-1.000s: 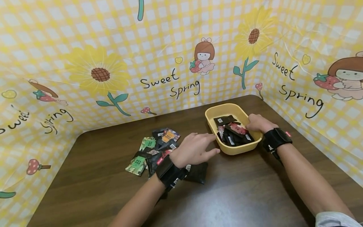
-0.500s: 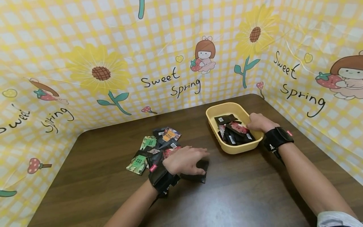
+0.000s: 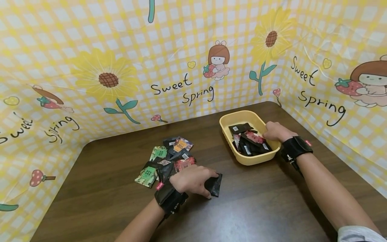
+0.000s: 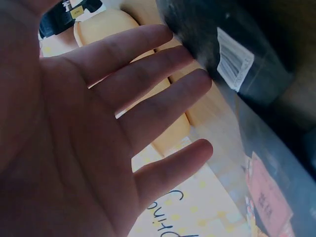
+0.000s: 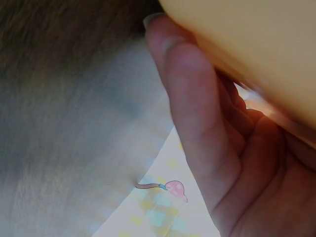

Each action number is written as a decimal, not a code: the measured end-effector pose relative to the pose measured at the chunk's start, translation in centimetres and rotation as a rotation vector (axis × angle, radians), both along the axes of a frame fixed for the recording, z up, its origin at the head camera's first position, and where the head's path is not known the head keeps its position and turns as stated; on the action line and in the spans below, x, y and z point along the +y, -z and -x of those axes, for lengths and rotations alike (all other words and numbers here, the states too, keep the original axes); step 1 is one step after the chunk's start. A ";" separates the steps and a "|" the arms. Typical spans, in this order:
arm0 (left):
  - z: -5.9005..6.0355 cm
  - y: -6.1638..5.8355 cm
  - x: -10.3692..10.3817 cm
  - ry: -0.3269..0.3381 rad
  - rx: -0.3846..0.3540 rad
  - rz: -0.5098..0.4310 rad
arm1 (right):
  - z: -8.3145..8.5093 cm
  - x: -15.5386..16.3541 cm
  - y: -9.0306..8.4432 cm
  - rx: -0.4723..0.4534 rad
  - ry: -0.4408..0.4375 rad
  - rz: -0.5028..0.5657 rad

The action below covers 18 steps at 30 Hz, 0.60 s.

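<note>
My left hand (image 3: 193, 179) is low over a black sachet (image 3: 215, 185) lying on the table, thumb at its near side and fingers at its far side. In the left wrist view its fingers (image 4: 168, 98) are spread and nearly straight beside the sachet, with a white barcode label (image 4: 235, 60) showing. My right hand (image 3: 276, 131) grips the right rim of a yellow plastic bin (image 3: 257, 159), thumb inside the head view's near edge and fingers curled under the rim in the right wrist view. Inside the bin lie several black sachets (image 3: 240, 128) and a red-labelled sachet (image 3: 254, 137).
Left of the left hand lies a loose pile: green sachets (image 3: 147, 174), an orange-labelled sachet (image 3: 180, 145), a red-labelled sachet (image 3: 184, 163) and black ones. The brown wooden table (image 3: 102, 188) meets a yellow checked cloth (image 3: 133, 60) behind and at the sides.
My left hand has moved away from the bin, left and nearer, and has come down over the black sachet. The right hand stays on the bin's rim.
</note>
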State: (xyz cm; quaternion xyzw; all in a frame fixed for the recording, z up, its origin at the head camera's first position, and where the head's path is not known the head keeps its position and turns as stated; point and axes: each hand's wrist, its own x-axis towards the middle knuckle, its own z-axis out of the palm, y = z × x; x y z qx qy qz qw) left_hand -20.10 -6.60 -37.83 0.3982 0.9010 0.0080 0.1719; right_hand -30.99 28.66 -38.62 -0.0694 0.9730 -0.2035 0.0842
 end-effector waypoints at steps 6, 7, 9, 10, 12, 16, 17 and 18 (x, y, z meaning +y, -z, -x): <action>0.1 0.3 -0.2 0.020 0.009 -0.038 | -0.1 0.0 0.0 0.002 0.005 -0.005; 0.1 0.4 -0.2 0.023 0.008 -0.042 | -0.1 0.0 0.0 0.004 0.009 -0.005; 0.3 0.4 -0.2 0.021 -0.003 -0.051 | -0.1 0.0 0.0 0.004 0.015 -0.006; 0.3 0.4 -0.2 0.018 -0.011 -0.055 | -0.1 0.0 0.0 0.004 0.015 -0.003; 0.4 0.4 -0.2 0.004 -0.032 -0.067 | -0.1 0.1 0.0 0.006 0.018 -0.002; 0.6 0.4 -0.3 -0.026 -0.079 -0.102 | -0.1 0.0 0.0 0.005 0.010 0.004; 0.6 0.5 -0.3 -0.031 -0.089 -0.115 | 0.0 -0.1 0.0 0.005 0.013 0.001; 0.6 0.5 -0.3 -0.032 -0.094 -0.125 | 0.0 -0.1 0.0 0.005 0.010 0.002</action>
